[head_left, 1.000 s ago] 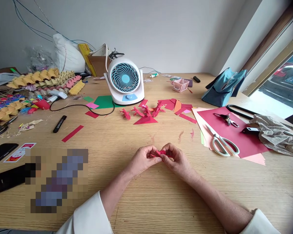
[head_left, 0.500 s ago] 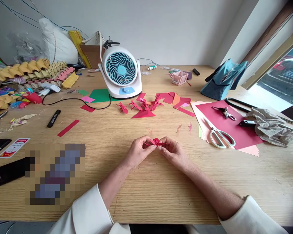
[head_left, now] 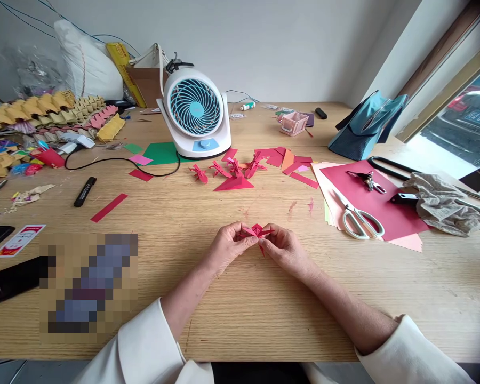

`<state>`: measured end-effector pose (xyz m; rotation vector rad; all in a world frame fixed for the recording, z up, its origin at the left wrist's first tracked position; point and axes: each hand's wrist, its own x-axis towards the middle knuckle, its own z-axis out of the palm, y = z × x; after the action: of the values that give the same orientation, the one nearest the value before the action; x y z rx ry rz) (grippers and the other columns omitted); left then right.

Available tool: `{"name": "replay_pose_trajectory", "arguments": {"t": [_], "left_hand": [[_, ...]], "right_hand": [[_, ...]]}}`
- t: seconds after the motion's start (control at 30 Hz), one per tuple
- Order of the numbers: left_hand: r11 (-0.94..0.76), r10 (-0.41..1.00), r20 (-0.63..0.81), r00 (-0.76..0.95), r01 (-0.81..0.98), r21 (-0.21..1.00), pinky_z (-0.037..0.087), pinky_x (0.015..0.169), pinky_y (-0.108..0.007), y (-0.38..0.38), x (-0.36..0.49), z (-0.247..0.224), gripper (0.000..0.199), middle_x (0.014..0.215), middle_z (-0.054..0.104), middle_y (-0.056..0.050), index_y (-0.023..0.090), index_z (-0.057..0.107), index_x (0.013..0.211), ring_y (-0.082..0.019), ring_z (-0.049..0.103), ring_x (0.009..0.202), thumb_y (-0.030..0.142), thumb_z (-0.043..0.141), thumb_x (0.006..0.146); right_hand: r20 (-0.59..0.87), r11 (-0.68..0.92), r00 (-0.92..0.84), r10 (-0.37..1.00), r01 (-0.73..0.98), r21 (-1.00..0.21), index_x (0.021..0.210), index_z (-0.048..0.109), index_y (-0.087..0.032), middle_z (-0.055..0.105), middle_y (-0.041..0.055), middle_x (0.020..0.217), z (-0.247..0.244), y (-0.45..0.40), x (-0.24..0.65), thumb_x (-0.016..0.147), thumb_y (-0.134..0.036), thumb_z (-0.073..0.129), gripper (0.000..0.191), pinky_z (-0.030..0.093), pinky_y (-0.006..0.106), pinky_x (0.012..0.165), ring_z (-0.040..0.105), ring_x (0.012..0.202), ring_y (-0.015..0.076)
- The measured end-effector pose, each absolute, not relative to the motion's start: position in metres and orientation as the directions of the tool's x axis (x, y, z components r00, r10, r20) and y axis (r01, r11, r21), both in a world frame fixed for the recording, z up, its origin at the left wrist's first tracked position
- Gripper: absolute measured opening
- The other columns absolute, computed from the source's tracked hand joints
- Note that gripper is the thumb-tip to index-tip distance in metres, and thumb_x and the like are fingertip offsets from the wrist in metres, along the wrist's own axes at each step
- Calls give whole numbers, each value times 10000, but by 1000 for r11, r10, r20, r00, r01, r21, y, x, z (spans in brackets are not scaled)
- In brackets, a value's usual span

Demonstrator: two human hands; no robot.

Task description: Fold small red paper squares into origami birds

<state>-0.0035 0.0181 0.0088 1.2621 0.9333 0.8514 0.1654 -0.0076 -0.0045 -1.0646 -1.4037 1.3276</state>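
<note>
A small red folded paper figure (head_left: 257, 230) is held up between my two hands near the middle of the table. My left hand (head_left: 230, 246) pinches its left side between thumb and fingers. On the other side, my right hand (head_left: 282, 248) grips the right part the same way. A narrow red point sticks down between my thumbs; the fingers hide parts of the folds. Beyond my hands stand several red folded paper figures (head_left: 236, 169), with a larger red folded piece (head_left: 235, 184) in front of them.
A white fan (head_left: 196, 114) stands behind the figures. White-handled scissors (head_left: 360, 218) lie on red paper sheets (head_left: 396, 213) at right, near a blue bag (head_left: 368, 128). At left lie a black marker (head_left: 85, 192) and a red strip (head_left: 109, 207). A pink basket (head_left: 294, 124) sits at the back.
The paper figure has tilted or opened in my fingers, so its centre folds and a downward red point now show. Both hands keep their hold; the view has shifted slightly.
</note>
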Motion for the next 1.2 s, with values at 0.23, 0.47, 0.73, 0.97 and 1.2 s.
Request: {"name": "replay_pose_trajectory", "arguments": {"t": [0.23, 0.47, 0.73, 0.97, 1.2], "left_hand": [[-83, 932, 26, 361, 143, 986, 479, 700, -245, 19, -5, 10, 253, 845, 714, -48, 148, 687, 861, -155, 635, 766, 386, 725, 785], [-23, 949, -5, 314, 86, 996, 415, 565, -213, 22, -7, 7, 246, 751, 681, -21, 147, 647, 783, -110, 566, 634, 384, 710, 786], [104, 962, -91, 258, -35, 994, 387, 513, -199, 21, -5, 9, 291, 834, 686, -62, 128, 661, 858, -122, 564, 699, 393, 728, 758], [94, 957, -88, 276, -9, 996, 394, 514, -194, 20, -5, 7, 290, 849, 683, -55, 134, 660, 872, -122, 572, 710, 406, 707, 783], [107, 935, -105, 337, 12, 994, 401, 517, -189, 20, -6, 6, 296, 815, 665, -45, 138, 640, 844, -116, 561, 693, 422, 704, 792]], "right_hand": [[18, 46, -148, 989, 184, -982, 799, 560, -192, 525, -32, 588, 5, -11, 164, 837, -406, 638, 231, 327, 255, 506, 445, 524, 115], [22, 37, -207, 978, 71, -997, 795, 557, -198, 509, -26, 624, 5, -9, 164, 860, -516, 603, 328, 333, 259, 527, 427, 556, 117], [139, 153, -241, 960, 42, -987, 984, 595, -212, 617, 31, 859, -8, -9, 165, 890, -342, 610, 161, 447, 284, 668, 560, 737, 153], [136, 158, -157, 978, 136, -978, 942, 606, -195, 644, 59, 906, -3, -12, 165, 892, -337, 613, 151, 490, 308, 716, 606, 796, 173], [120, 146, -192, 974, 127, -981, 903, 611, -187, 653, 49, 843, -5, -9, 165, 892, -423, 616, 237, 480, 306, 708, 601, 758, 171]]}}
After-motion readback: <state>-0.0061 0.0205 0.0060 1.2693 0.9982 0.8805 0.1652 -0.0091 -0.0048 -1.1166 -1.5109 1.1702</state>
